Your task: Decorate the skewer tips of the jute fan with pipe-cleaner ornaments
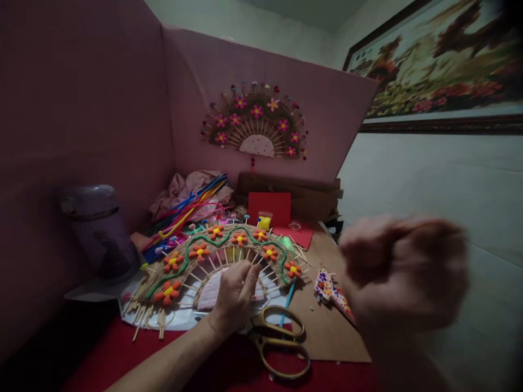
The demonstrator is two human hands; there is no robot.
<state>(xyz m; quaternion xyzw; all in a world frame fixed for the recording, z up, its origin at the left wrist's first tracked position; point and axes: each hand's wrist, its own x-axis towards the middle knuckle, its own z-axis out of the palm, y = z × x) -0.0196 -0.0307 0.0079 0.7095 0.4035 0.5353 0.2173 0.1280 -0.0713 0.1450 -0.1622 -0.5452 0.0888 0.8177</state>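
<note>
A fan-shaped craft of sticks and twine, with orange clay flowers and a wavy green line, lies on the table. My left hand is closed in front of its pale pink centre; what its fingers hold, if anything, is hidden. Raised at the right, my right hand is blurred by motion, its fingers curled; whatever may be in it cannot be made out. Scissors with gold-coloured handles lie just right of my left wrist.
A purple cup stands at the left beside colourful strips. Red card is behind the craft. Brown cardboard and a patterned piece lie right. A similar fan with pink flowers hangs on the pink panel.
</note>
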